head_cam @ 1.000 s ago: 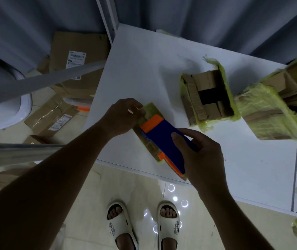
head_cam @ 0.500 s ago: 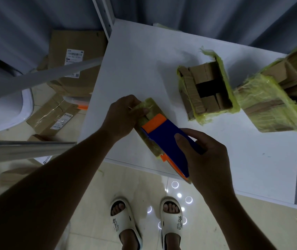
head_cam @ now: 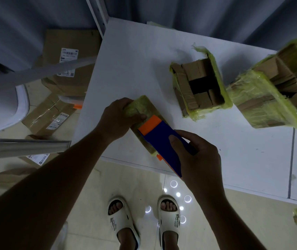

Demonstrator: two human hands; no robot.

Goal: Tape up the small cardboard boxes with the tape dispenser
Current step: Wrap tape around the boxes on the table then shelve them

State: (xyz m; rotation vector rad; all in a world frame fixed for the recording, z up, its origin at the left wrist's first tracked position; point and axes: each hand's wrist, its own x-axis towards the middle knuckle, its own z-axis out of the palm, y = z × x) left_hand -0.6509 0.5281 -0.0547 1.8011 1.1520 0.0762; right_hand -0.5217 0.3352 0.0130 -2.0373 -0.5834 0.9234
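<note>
Two hands, dispenser point(head_cam: 164, 141) hiding box point(head_cam: 140, 107)

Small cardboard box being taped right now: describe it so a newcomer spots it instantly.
Start at the white table and go to its near edge. There a flat cardboard box wrapped in yellowish tape lies between both hands: the left hand grips its far end, the right hand runs a blue-and-orange tape dispenser over it. The other two boxes sit untouched, farther right.
</note>
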